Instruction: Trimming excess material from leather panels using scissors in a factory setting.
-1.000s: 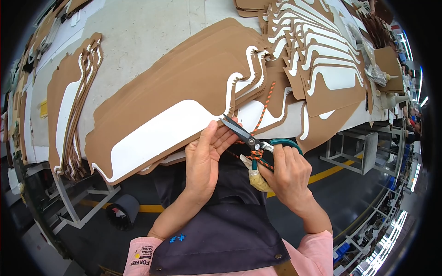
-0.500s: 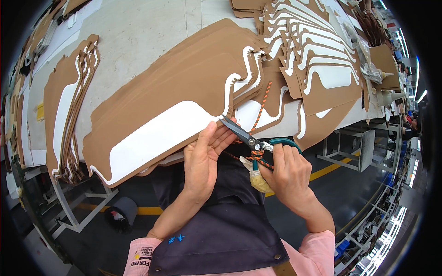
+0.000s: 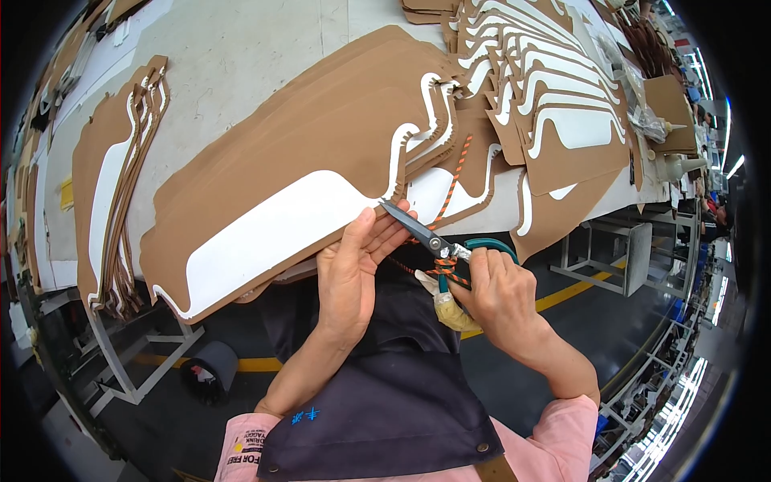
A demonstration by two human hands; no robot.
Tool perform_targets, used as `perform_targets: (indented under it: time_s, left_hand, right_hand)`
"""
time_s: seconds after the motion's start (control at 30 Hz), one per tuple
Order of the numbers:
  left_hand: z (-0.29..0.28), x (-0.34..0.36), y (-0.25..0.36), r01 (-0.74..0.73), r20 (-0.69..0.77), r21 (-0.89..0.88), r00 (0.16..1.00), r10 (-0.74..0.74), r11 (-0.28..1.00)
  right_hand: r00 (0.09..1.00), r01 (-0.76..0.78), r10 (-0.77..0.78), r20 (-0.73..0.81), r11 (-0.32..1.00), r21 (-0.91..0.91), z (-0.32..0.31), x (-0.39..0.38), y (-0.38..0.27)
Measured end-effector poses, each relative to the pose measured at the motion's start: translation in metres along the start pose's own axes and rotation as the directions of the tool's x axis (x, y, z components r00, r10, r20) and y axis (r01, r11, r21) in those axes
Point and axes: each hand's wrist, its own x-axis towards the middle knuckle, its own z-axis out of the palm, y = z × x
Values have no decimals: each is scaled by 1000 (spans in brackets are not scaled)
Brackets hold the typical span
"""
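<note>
My left hand [image 3: 352, 267] grips the lower right edge of the top brown piece with a white shaped layer [image 3: 273, 234], thumb on top and fingers beneath. My right hand [image 3: 499, 293] is closed on black scissors with green handles [image 3: 434, 241]. Their blades look nearly closed, tips at the piece's curved white edge beside my left fingertips. Orange-and-black cord [image 3: 461, 173] is wound round the scissors and runs over the piece behind them. A pale yellow wrapped bundle [image 3: 454, 315] hangs below the handles. The piece lies on a layered pile with notched curved edges.
A fanned stack of similar pieces [image 3: 574, 128] lies right, another folded stack [image 3: 112, 185] left, on the pale worktable [image 3: 225, 56]. Clear plastic bags [image 3: 642, 120] and a white bottle [image 3: 683, 166] sit at the right. A dark bucket [image 3: 207, 371] and metal frames [image 3: 610, 257] are below.
The scissor blades, slightly parted at the tips half a second ago, now look more closed. Both hands and the scissors have shifted slightly up and left in the picture, along with the pieces.
</note>
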Motion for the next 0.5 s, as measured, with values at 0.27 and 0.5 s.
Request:
perform_targets:
  time_s: [0.27,0.5]
  left_hand:
    - [5,-1,3,29,-38,7,999,-28,1000]
    - [3,0,1,18,-43,-38,999,-19,999]
  right_hand:
    - [985,-78,124,-117,938,338,9,0,11]
    - [971,-59,106,-215,975,215,5,4,12]
